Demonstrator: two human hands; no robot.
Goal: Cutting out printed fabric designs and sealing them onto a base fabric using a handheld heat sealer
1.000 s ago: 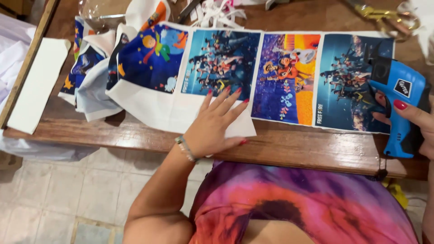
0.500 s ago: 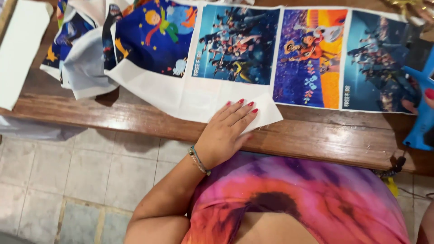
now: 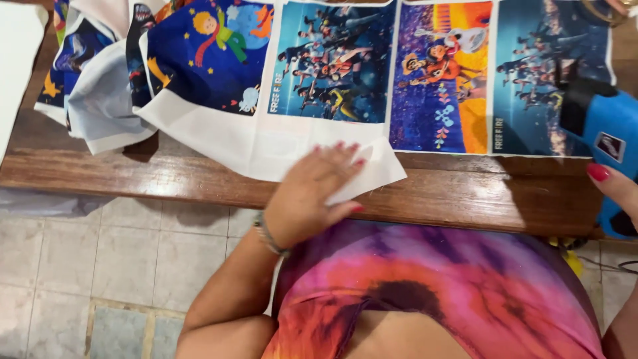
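While the left hand [image 3: 312, 199] lies flat with fingers spread on the white cloth [image 3: 292, 143] at the counter's [image 3: 465, 199] near edge, press evenly; the right hand [image 3: 615, 186] grips a blue tool [image 3: 608, 143].

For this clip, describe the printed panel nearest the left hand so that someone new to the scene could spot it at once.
Start at the wooden table, where a long white fabric strip carries a row of printed pictures. The left hand presses flat on the strip's white lower margin; directly above its fingertips is the dark teal group-of-figures panel. It sits between a deep blue cartoon panel and an orange-and-purple panel.
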